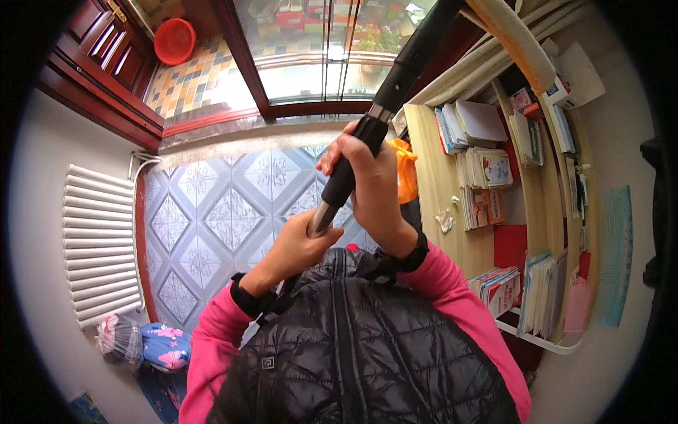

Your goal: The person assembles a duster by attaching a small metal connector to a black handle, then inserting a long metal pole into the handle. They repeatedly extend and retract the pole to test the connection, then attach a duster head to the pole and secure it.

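A long pole with black sleeves and bare metal sections slants from in front of my chest to the upper right, where it leaves the view. My left hand is closed around its lower metal end. Higher up, my right hand wraps the black sleeve just below a metal joint. Both wrists wear black bands over pink sleeves. Close to the pole's top runs a pale, curved, orange-stained bar; whether the two are joined I cannot tell.
A wooden shelf unit with books and papers stands right, an orange bag beside it. On the left are a white radiator and a blue patterned bundle. Beyond the tiled floor, a glass door and red basin appear.
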Demonstrator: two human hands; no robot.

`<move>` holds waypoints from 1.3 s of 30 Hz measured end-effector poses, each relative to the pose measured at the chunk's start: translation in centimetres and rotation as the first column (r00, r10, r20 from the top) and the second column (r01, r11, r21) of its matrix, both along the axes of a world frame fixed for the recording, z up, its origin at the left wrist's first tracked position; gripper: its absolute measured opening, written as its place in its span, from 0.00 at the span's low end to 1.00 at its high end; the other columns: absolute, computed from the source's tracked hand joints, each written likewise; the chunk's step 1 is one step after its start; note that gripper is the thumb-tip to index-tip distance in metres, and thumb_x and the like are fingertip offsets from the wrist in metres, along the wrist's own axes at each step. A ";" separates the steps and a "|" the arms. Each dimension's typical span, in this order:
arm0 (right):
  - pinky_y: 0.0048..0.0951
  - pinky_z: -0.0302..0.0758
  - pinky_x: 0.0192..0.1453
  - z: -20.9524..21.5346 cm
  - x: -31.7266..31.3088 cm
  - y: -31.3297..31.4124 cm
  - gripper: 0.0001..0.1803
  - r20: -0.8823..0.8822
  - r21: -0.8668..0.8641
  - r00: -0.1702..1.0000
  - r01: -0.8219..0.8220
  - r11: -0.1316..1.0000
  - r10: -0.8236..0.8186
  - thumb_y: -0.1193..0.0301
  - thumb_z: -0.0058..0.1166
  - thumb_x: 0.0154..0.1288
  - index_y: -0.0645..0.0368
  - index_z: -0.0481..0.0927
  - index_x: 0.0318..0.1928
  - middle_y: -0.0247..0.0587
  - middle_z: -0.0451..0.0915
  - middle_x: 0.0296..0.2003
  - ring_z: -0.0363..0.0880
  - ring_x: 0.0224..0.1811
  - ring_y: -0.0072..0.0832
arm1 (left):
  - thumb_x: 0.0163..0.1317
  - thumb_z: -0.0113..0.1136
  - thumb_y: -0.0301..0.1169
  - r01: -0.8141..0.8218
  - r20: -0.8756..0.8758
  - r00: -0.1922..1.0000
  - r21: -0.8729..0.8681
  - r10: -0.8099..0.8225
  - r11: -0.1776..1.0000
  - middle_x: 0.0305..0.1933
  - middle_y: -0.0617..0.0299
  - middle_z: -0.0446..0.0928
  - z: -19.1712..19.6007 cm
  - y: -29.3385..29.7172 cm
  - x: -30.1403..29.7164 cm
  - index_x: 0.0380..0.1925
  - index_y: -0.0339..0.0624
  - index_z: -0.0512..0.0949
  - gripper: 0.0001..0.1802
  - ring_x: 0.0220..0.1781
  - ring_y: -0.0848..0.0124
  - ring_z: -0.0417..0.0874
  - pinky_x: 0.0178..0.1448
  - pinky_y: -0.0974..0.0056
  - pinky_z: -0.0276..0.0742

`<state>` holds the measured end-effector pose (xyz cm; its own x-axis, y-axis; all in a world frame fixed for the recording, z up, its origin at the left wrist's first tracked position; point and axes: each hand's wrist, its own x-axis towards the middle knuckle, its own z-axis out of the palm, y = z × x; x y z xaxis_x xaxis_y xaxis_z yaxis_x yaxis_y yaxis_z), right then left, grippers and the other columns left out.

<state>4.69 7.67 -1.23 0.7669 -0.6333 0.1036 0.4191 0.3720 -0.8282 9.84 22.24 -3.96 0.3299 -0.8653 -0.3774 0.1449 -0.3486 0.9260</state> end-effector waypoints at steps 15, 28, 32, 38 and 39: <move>0.31 0.73 0.44 7.3 -1.2 -10.8 0.22 0.183 -0.066 0.968 -0.165 0.984 0.174 0.51 0.39 0.73 0.57 0.69 0.52 0.40 0.74 0.32 0.75 0.32 0.29 | 0.62 0.62 0.32 0.224 -0.243 0.944 -0.021 -0.222 0.974 0.16 0.72 0.64 0.1 1.0 0.4 0.25 0.46 0.65 0.14 0.16 0.83 0.66 0.19 0.73 0.59; 0.22 0.63 0.23 11.0 -1.3 -14.6 0.12 0.303 0.226 0.949 0.024 0.974 -0.094 0.68 0.53 0.63 0.52 0.64 0.27 0.25 0.63 0.19 0.60 0.18 0.15 | 0.62 0.61 0.27 0.132 -0.021 0.991 -0.047 -0.134 0.990 0.16 0.72 0.64 -0.3 1.5 -1.6 0.21 0.44 0.64 0.15 0.16 0.82 0.64 0.19 0.72 0.58; 0.16 0.56 0.21 11.3 -2.4 -15.9 0.09 0.358 0.054 0.933 0.026 0.998 -0.043 0.72 0.52 0.64 0.53 0.66 0.30 0.23 0.58 0.18 0.56 0.17 0.12 | 0.62 0.60 0.27 0.116 -0.124 0.986 0.008 -0.114 0.993 0.16 0.71 0.65 -0.6 2.0 -1.1 0.22 0.44 0.65 0.15 0.16 0.82 0.65 0.20 0.73 0.59; 0.21 0.62 0.25 10.8 -1.9 -15.0 0.11 0.420 0.016 0.907 -0.043 0.999 0.032 0.68 0.53 0.64 0.51 0.64 0.29 0.25 0.62 0.20 0.60 0.19 0.16 | 0.62 0.61 0.27 0.161 -0.108 0.981 -0.011 -0.161 0.987 0.16 0.71 0.65 -0.5 1.8 -0.7 0.21 0.45 0.64 0.16 0.16 0.82 0.65 0.19 0.73 0.58; 0.21 0.62 0.24 10.6 -1.8 -14.7 0.11 0.401 0.058 0.915 -0.075 0.995 0.046 0.67 0.53 0.64 0.51 0.64 0.29 0.25 0.62 0.20 0.60 0.19 0.16 | 0.62 0.61 0.27 0.173 -0.108 0.979 0.000 -0.172 0.985 0.16 0.71 0.65 -0.6 1.8 -0.7 0.21 0.45 0.64 0.16 0.16 0.82 0.65 0.19 0.73 0.58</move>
